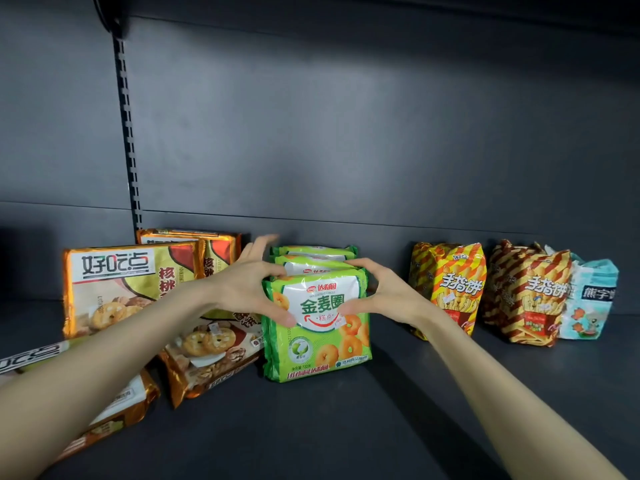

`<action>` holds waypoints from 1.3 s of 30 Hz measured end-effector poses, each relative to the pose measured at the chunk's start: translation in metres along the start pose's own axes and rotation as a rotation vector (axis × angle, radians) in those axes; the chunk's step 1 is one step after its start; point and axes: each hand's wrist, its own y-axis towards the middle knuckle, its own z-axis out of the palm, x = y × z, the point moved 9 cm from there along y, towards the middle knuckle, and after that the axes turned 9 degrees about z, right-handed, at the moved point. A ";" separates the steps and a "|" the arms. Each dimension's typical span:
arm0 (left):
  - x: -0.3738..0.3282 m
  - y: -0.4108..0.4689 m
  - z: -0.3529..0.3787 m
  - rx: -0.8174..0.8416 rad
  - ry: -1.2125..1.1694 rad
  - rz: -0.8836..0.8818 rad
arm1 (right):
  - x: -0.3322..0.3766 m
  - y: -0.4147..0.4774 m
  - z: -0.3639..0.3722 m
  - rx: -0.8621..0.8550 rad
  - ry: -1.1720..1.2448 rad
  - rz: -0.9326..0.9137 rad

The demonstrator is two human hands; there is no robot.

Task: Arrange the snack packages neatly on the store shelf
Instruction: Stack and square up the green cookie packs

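shelf (415, 410) looks like dark painted metal, matt and smooth, same for the back panel (346, 133); green packs (317, 327) are glossy plastic film; gold cookie packs (114, 289) shiny, foil-like, crinkled at the seams; striped bags (448, 289) glossy and wrinkly

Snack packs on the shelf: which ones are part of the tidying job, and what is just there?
Job:
green ring-biscuit packs, held by left hand and right hand
gold walnut-cookie packs
striped finger-biscuit bags
pale blue bag

Just there:
shelf back panel
slotted upright
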 end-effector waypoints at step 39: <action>-0.022 0.068 0.025 -0.087 -0.247 0.030 | -0.007 -0.016 -0.055 -0.281 -0.411 -0.072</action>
